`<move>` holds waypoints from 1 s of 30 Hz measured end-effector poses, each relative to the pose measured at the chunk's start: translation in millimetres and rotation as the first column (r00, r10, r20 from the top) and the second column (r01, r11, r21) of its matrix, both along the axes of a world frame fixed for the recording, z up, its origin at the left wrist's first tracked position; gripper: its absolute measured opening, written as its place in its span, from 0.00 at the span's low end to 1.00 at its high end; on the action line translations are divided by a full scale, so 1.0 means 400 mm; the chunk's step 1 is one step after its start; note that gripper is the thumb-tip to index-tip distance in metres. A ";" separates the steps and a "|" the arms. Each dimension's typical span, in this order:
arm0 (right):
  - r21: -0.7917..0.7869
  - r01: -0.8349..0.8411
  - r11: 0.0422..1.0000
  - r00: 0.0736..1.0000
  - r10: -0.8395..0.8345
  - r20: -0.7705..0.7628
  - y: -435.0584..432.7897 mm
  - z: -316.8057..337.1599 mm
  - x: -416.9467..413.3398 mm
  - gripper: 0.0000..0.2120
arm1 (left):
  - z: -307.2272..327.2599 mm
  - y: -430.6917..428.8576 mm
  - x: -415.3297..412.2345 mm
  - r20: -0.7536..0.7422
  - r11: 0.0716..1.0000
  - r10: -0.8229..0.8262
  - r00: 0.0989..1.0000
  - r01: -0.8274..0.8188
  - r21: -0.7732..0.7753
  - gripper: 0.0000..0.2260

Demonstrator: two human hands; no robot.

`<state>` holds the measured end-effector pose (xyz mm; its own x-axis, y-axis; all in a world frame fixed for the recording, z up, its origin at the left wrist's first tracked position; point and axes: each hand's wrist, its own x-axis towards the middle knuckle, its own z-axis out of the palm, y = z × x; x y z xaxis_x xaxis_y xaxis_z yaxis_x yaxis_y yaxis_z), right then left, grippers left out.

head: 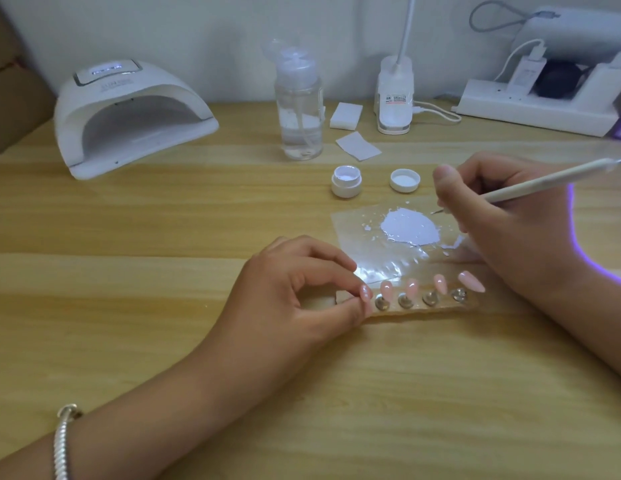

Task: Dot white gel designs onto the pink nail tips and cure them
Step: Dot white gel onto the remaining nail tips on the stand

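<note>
Toward seven o'clock from the white gel [411, 226], your left hand [295, 289] pinches the end pink nail tip [365, 293] to steady it; at three o'clock, your right hand [503, 223] grips the dotting pen [531, 185], probably to load it.

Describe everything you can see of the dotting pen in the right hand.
The dotting pen is a slim, white, matte-looking stick that ends in a fine dark metal point. The right hand pinches it near the point, like a pencil. It lies tilted, its rear end rising toward the right edge of the picture, its point aimed down-left, just beside the white gel puddle on the clear film. Whether the point touches the film cannot be told.
</note>
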<state>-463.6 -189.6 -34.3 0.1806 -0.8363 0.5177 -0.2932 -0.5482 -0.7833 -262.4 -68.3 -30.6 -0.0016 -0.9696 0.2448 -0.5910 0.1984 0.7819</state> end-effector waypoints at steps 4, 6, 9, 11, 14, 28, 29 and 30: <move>-0.009 -0.010 1.000 1.000 0.010 -0.003 -0.001 -0.001 0.000 0.18 | -0.009 -0.001 -0.001 -0.017 1.000 0.004 1.000 -0.004 -0.029 0.02; -0.012 -0.007 1.000 1.000 0.007 -0.004 -0.002 -0.001 0.000 0.18 | -0.011 0.001 -0.003 -0.035 0.999 -0.008 0.999 0.007 -0.050 0.03; -0.025 -0.004 1.000 1.000 0.004 -0.015 -0.003 -0.001 0.000 0.18 | -0.011 0.003 -0.006 -0.018 0.996 -0.021 1.000 0.019 -0.091 0.04; -0.032 -0.003 0.999 1.000 0.002 -0.022 -0.003 -0.001 0.000 0.18 | -0.013 0.002 -0.006 -0.014 0.995 -0.013 1.000 0.012 -0.098 0.03; -0.028 -0.003 1.000 1.000 0.003 -0.021 -0.004 -0.002 0.000 0.18 | -0.013 0.000 -0.006 -0.008 0.995 0.000 1.000 -0.001 -0.101 0.03; 0.063 -0.027 0.998 0.999 0.024 0.045 -0.006 0.004 0.004 0.20 | 0.014 -0.005 -0.022 0.144 0.998 -0.021 0.989 0.028 -0.050 0.09; 0.079 -0.031 0.996 0.999 0.028 0.037 -0.008 0.005 0.005 0.20 | 0.016 -0.007 -0.024 0.149 0.998 -0.027 0.989 0.035 -0.049 0.09; 0.090 -0.033 0.995 0.999 0.031 0.022 -0.009 0.007 0.006 0.20 | 0.018 -0.011 -0.027 0.154 0.998 -0.031 0.988 0.040 -0.051 0.07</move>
